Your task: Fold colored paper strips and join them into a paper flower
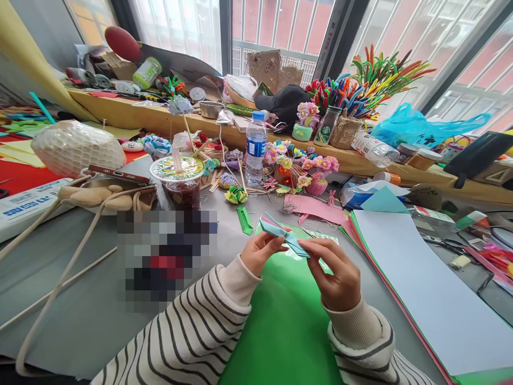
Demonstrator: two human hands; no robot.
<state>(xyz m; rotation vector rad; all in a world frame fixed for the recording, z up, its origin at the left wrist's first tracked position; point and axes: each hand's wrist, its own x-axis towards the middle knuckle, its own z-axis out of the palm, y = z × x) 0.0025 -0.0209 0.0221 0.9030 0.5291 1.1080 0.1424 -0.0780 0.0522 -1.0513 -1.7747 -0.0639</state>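
A small light-blue folded paper piece (pixel 295 245) is held up between my two hands, pinched in at its middle. My left hand (pixel 260 252) grips its left part between thumb and fingers. On the other end, the thumb and fingertips of my right hand (pixel 335 271) close on the right part. Below both hands lies a shiny green sheet (pixel 288 321). Just beyond my left hand is a folded green paper strip (pixel 244 220), and behind that a green and yellow paper flower (pixel 236 195) on a stick.
Stacked coloured paper (pixel 425 267) with a white top sheet lies at right, near scissors (pixel 444 243). A lidded drink cup (pixel 180 184), a water bottle (pixel 255 147) and yarn flowers (pixel 304 166) stand ahead. A corded bag (pixel 108 198) holding a phone (pixel 122 175) sits left.
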